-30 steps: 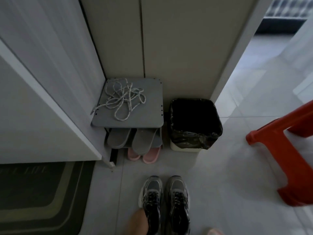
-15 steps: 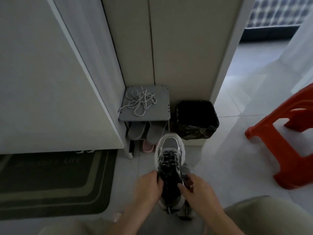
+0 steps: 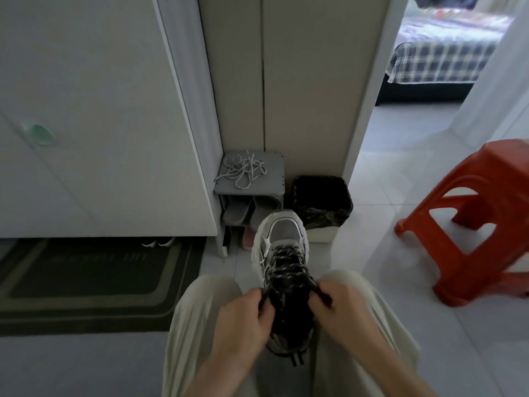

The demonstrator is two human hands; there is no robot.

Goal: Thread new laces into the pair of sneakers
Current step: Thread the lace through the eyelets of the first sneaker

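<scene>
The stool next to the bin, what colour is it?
The stool is bright orange-red, seen in the head view.

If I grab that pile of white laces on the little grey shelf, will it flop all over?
The white laces would probably flop and dangle, since they lie in loose, curvy loops on the grey shelf. They look tangled, so one pull may lift the whole bunch. Thin cord like that is likely very light.

No text, brand or number can be read. A line of pale lettering is seen on the dark doormat (image 3: 94,282) at 8 o'clock, but it is too blurred to be made out.
</scene>
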